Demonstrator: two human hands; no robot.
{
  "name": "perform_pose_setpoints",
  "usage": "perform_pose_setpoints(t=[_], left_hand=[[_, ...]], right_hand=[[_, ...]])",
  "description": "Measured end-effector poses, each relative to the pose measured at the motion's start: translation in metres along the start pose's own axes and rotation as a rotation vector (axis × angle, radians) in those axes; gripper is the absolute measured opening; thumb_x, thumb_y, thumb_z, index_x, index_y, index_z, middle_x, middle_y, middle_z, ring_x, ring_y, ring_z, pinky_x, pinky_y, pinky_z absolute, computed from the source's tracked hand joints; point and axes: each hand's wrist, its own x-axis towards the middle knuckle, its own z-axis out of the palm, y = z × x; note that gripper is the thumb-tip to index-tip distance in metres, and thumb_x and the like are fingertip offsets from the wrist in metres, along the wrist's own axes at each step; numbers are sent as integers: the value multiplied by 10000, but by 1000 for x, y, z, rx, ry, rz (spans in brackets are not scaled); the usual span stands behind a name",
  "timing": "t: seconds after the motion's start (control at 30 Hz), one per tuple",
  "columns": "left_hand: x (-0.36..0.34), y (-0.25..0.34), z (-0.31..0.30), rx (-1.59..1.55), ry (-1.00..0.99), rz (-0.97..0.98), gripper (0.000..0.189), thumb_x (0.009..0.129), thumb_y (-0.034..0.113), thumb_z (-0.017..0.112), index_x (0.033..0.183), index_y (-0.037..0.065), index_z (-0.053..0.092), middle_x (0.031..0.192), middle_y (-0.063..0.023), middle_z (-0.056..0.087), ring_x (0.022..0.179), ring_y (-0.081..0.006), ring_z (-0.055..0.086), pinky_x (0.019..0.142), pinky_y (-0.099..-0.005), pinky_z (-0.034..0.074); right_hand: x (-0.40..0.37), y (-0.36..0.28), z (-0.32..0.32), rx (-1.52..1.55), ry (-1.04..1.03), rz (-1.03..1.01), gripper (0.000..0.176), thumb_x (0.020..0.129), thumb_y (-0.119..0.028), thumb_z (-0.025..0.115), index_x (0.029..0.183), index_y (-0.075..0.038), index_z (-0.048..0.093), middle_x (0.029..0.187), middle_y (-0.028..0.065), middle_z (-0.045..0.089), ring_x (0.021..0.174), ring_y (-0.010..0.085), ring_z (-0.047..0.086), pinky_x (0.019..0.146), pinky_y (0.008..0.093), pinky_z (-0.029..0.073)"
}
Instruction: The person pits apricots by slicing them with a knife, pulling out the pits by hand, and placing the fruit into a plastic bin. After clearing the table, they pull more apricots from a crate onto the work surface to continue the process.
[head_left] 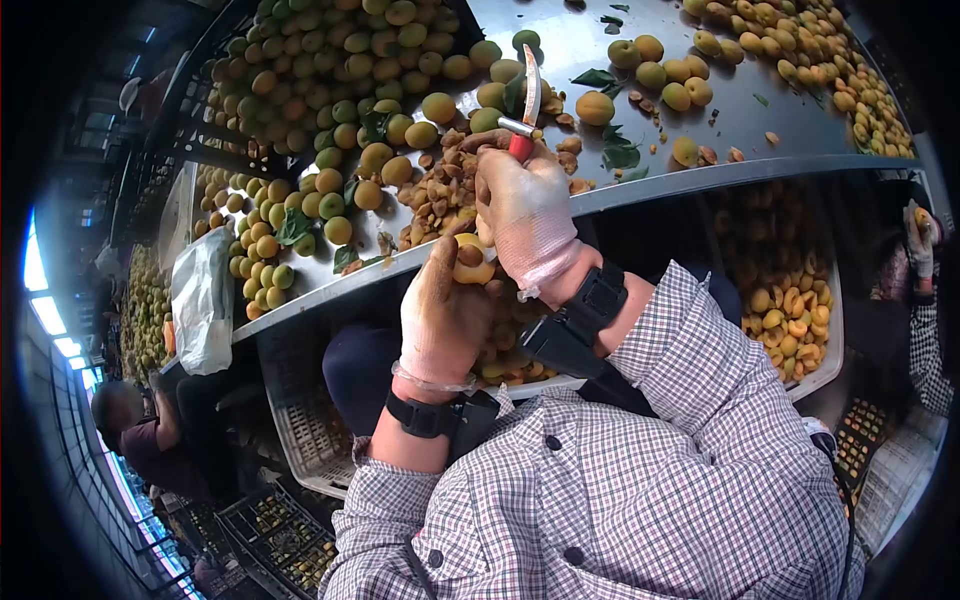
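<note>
My right hand (525, 200), in a stained glove, is closed round the red handle of a curved knife (532, 88), whose blade points up over the metal table (400, 262). Left of it and lower, my left hand (440, 310) holds a cut apricot (474, 262) at its fingertips, with the brown pit showing in the flesh. Both hands are close together at the table's front edge. Behind them lies a heap of brown pits (437, 192), with whole apricots (340, 205) to its left.
A black crate (200, 150) of apricots stands at the back left. Below the edge are a white crate (300, 425) and a bin of halves (790, 325). A white bag (202, 300) hangs left. One person (150, 435) sits left; another's gloved hand (920, 240) shows right.
</note>
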Motion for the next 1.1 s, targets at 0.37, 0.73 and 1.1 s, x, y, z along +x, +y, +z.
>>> perform_pose_setpoints(t=[0.37, 0.73, 1.1], left_hand=[[-2, 49, 16, -967, 38, -567, 350, 1025, 456, 407, 1056, 117, 487, 900, -124, 611, 648, -265, 622, 466, -320, 446], [5, 57, 12, -315, 73, -253, 366, 1003, 478, 455, 1010, 113, 488, 825, -89, 592, 653, -193, 591, 510, -317, 473], [4, 34, 7, -1132, 159, -637, 339, 1004, 426, 486, 1074, 95, 507, 822, -61, 552, 623, -188, 515, 569, -288, 462]], right_hand=[[0, 3, 4, 6, 95, -82, 86, 898, -44, 570, 951, -47, 638, 747, -54, 546, 600, 32, 458, 548, 198, 384], [1, 16, 6, -110, 11, -250, 62, 887, -39, 548, 908, -54, 604, 644, -39, 512, 449, 66, 456, 378, 213, 336], [-3, -5, 9, -18, -202, -44, 122, 938, -138, 605, 957, -26, 648, 768, -35, 596, 612, 45, 524, 560, 183, 430]])
